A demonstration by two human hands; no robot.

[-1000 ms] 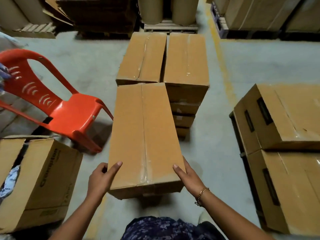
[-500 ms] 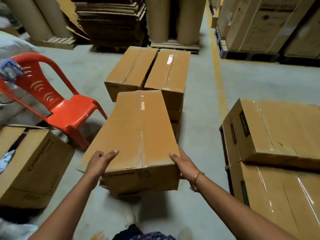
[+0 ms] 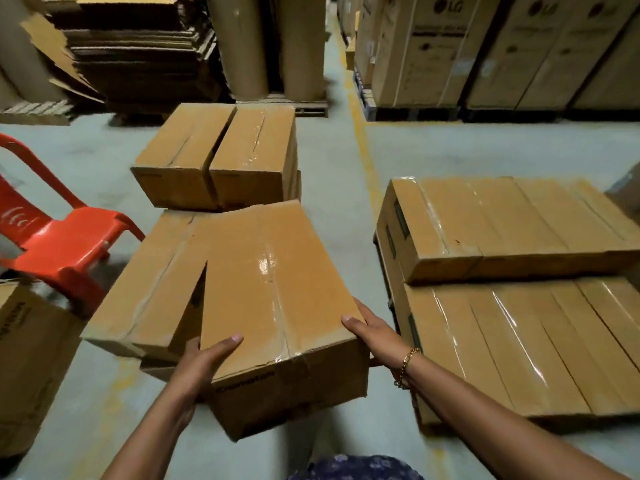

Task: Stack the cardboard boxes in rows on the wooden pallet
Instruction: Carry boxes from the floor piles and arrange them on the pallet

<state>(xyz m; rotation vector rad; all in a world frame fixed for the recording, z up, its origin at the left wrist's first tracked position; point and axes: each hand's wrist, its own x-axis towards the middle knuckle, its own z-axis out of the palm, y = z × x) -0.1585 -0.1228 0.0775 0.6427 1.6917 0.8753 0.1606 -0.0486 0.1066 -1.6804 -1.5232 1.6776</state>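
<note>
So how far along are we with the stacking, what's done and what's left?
Done: two tiers of taped boxes sit in rows on the right, the upper row over the lower row.
In hand: the left hand and right hand grip one held box, tilted in the air.
Left: at least the neighbouring box beside it and the two far boxes behind, with more underneath.

The LG logo [image 3: 447,8] is printed in dark ink near the top of the tall brown cardboard cartons [image 3: 433,50] standing far beyond the right hand [image 3: 375,332]. A line of dark print runs along the near face of the brown taped cardboard box [image 3: 277,289] gripped between that hand and the left hand [image 3: 204,362], too blurred to read. Dark lettering on the plain brown cardboard box [image 3: 31,358] left of the left hand is also illegible.
</note>
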